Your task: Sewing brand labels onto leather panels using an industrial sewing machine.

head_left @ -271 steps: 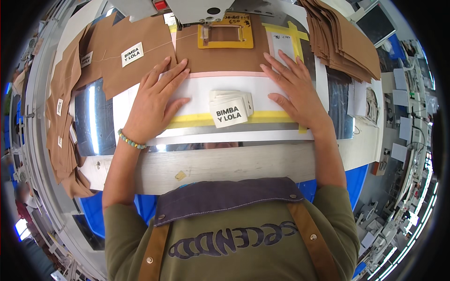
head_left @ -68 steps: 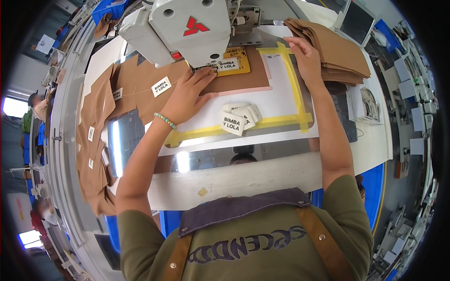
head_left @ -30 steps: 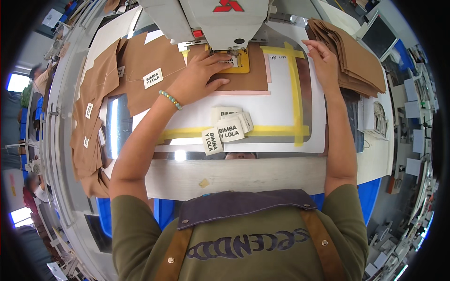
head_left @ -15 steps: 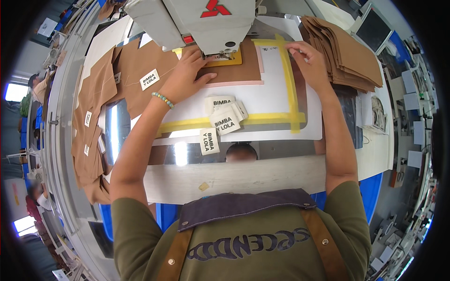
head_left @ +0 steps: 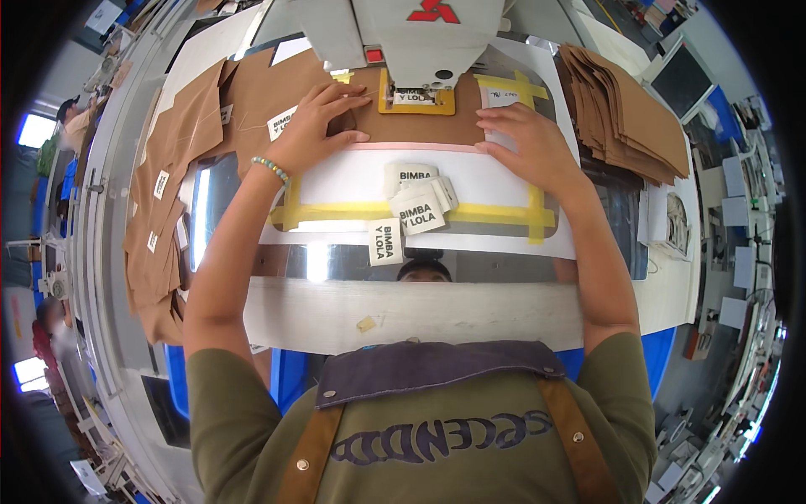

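Note:
Beneath the grey sewing machine head (head_left: 432,46) lies a flat brown fabric panel (head_left: 411,133). A yellow clamp frame (head_left: 417,110) sits on it, around a white label (head_left: 415,97) with dark print. My left hand (head_left: 319,126) rests on the brown fabric left of the frame, fingers spread. At the panel's right end, my right hand (head_left: 525,144) lies with fingers apart, fingertips and thumb touching the fabric's edge. Closer to me, a loose pile of white labels (head_left: 420,208) lies on the white sheet (head_left: 336,181) and its yellow tape (head_left: 483,214).
Overlapping brown pieces (head_left: 172,143), several with white labels, spread along the left side. A thick stack of brown pieces (head_left: 625,109) stands at the right, near a monitor (head_left: 682,80). A pale board (head_left: 420,315) borders the table's near side. People work far left.
My left hand has moved off the yellow frame to the fabric on its left. My right hand has come down from the upper tape corner onto the panel's right end. The view has shifted slightly.

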`<state>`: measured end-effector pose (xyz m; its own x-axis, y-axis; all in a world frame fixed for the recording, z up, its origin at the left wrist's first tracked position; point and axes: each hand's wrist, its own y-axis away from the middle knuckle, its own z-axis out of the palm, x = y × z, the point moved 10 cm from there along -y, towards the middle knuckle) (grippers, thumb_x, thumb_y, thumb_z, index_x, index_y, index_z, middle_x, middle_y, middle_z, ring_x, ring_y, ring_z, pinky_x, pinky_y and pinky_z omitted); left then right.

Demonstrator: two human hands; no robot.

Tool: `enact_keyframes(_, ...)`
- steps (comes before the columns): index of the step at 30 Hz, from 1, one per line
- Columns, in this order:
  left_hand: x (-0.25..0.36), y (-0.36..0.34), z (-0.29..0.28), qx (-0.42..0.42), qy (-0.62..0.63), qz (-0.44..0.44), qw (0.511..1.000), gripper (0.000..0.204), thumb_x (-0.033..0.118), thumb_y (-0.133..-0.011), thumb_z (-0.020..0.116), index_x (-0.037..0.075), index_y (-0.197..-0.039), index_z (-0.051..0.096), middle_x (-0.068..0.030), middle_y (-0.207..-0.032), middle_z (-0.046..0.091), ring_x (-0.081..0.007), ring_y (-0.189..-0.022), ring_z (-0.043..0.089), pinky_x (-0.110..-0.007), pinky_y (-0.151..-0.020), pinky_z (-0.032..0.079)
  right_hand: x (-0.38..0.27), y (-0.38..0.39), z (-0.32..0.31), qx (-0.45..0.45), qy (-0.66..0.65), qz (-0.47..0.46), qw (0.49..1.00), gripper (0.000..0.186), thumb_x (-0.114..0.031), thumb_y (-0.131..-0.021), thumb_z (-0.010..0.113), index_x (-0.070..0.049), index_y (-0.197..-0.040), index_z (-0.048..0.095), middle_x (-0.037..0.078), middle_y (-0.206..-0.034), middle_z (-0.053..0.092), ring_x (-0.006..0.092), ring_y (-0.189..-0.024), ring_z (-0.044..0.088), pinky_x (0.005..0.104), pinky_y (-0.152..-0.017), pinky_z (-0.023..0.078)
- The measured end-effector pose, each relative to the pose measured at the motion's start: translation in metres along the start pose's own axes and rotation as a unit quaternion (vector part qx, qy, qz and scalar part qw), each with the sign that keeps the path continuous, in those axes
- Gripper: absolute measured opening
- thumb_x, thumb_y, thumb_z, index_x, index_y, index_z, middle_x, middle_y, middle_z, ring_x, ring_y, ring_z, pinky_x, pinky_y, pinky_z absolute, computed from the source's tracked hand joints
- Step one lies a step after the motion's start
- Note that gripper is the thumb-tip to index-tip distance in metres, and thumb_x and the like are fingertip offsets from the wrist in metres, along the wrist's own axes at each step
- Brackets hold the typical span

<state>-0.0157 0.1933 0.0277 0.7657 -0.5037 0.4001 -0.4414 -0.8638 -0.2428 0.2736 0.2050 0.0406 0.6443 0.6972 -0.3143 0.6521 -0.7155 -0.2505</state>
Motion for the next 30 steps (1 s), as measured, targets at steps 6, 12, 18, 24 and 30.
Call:
enact_keyframes(6, 0.028, 0.003, 0.005, 0.054, -0.069, 0.09, 0.992, 0.039, 0.017, -0.097, 0.079, 0.006, -0.134, 0.078, -0.0089, -0.143, 0.071, -0.0298, -0.134, 0.062, -0.042, -0.114, 0.054, -0.02, 0.008, -0.002, -0.039, 0.105, -0.049, 0.993, 0.045, -0.04, -0.1, 0.076, -0.007, -0.13, 0.077, 0.01, -0.145, 0.072, 0.0331, -0.13, 0.067, 0.0441, -0.107, 0.057)
enact_keyframes(12, 0.076, 0.005, 0.028, 0.092, -0.188, 0.185, 0.96, 0.023, 0.004, -0.088, 0.071, 0.003, -0.11, 0.075, -0.0057, -0.119, 0.074, -0.0252, -0.108, 0.071, -0.038, -0.091, 0.062, -0.037, 0.029, -0.015, -0.042, 0.171, -0.009, 0.984, 0.047, -0.041, -0.096, 0.08, -0.004, -0.125, 0.074, 0.013, -0.135, 0.074, 0.0334, -0.121, 0.07, 0.0446, -0.098, 0.06)
enact_keyframes(18, 0.084, 0.02, 0.013, 0.107, -0.229, 0.205, 0.945, 0.019, 0.009, -0.085, 0.069, 0.007, -0.103, 0.067, -0.005, -0.109, 0.066, -0.0254, -0.104, 0.067, -0.036, -0.091, 0.06, -0.038, 0.041, -0.018, 0.006, 0.141, -0.028, 0.99, 0.045, -0.034, -0.094, 0.083, -0.002, -0.123, 0.074, 0.013, -0.134, 0.074, 0.0322, -0.118, 0.069, 0.0439, -0.097, 0.06)
enact_keyframes(24, 0.066, 0.081, -0.014, 0.032, -0.278, 0.193, 0.94, 0.018, 0.014, -0.09, 0.068, 0.009, -0.107, 0.066, -0.002, -0.116, 0.065, -0.0204, -0.108, 0.066, -0.034, -0.091, 0.06, -0.034, 0.054, -0.024, 0.027, 0.079, -0.038, 0.996, 0.035, -0.025, -0.092, 0.083, -0.001, -0.117, 0.077, 0.012, -0.137, 0.074, 0.0346, -0.119, 0.068, 0.045, -0.101, 0.057)
enact_keyframes(30, 0.003, 0.109, -0.047, 0.081, -0.155, 0.005, 0.985, 0.014, 0.017, -0.1, 0.07, 0.008, -0.11, 0.068, -0.005, -0.12, 0.068, -0.027, -0.113, 0.067, -0.038, -0.091, 0.06, -0.026, 0.059, -0.018, 0.024, 0.058, -0.025, 0.998, 0.04, -0.019, -0.093, 0.082, -0.001, -0.127, 0.074, 0.012, -0.143, 0.071, 0.0355, -0.129, 0.065, 0.0462, -0.11, 0.052)
